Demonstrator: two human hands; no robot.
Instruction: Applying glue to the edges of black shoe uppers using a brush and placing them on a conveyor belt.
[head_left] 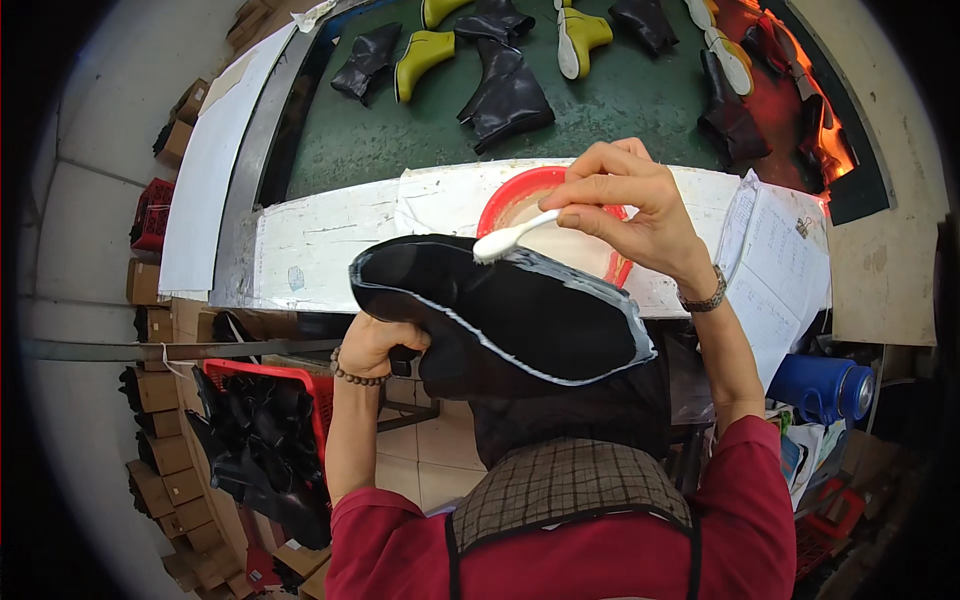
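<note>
- Right hand [625, 205], wearing a wristband, is raised over the counter with thumb and fingers pinched together on a small white brush [512, 237].
- Brush bristles touch the top edge of a black boot upper [500, 315], beside the pale line that runs round its rim.
- Left hand [375, 345], with a bead bracelet at the wrist, is curled closed around the boot upper from below on its left side, holding it up in the air between the person's chest and the counter.
- Just behind the boot sits a red bowl [520, 190] of pale paste on the white, smeared counter [330, 245]; the boot and the right hand cover much of the bowl.
- Papers with handwriting [775, 260] lie on the counter at the right.
- Beyond the counter runs a green belt [620, 110] carrying black boots [505, 95] and yellow-green boots [420, 55], well apart from the hands.
- Lower left, a red crate [265, 430] holds a heap of black boot pieces, with cardboard boxes [160, 440] stacked beside it.
- Lower right, a blue cylinder-shaped container [820, 385] lies near the person's right elbow.
- Red sleeves and a checked apron fill the lower edge.
</note>
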